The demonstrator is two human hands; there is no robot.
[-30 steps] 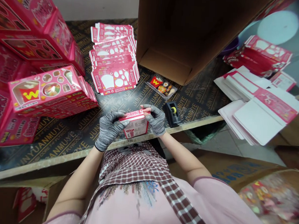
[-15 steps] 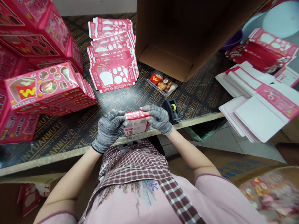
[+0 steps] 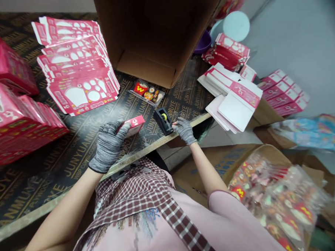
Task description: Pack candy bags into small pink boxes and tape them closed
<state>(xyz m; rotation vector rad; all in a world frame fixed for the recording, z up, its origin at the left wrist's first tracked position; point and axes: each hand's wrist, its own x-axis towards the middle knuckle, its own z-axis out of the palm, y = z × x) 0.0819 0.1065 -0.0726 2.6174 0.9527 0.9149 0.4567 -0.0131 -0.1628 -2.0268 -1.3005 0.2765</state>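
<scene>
A small pink-and-white carton (image 3: pixel 134 126) is gripped by my left hand (image 3: pixel 109 145), which wears a grey knit glove with its fingers closed around the carton's left end. My right hand (image 3: pixel 184 130), gloved with bare fingertips, is at the front end of a black tape dispenser (image 3: pixel 163 121) holding a yellow-cored roll. Its thumb and fingers come together there; whatever is pinched is too small to make out. Behind the dispenser lies a clear packet of toy food (image 3: pixel 148 93).
Flat printed pink cartons (image 3: pixel 83 88) are fanned out at the left. Filled pink boxes (image 3: pixel 20 122) stack beside them. An open cardboard box (image 3: pixel 147 71) stands at the back. White-and-pink card sheets (image 3: pixel 236 110) overhang the table's right edge (image 3: pixel 202 119). Bagged toys (image 3: pixel 280 200) fill a carton below right.
My right hand has left the small carton and moved right to the tape dispenser. My left hand keeps the carton, now tilted. The whole view has swung right.
</scene>
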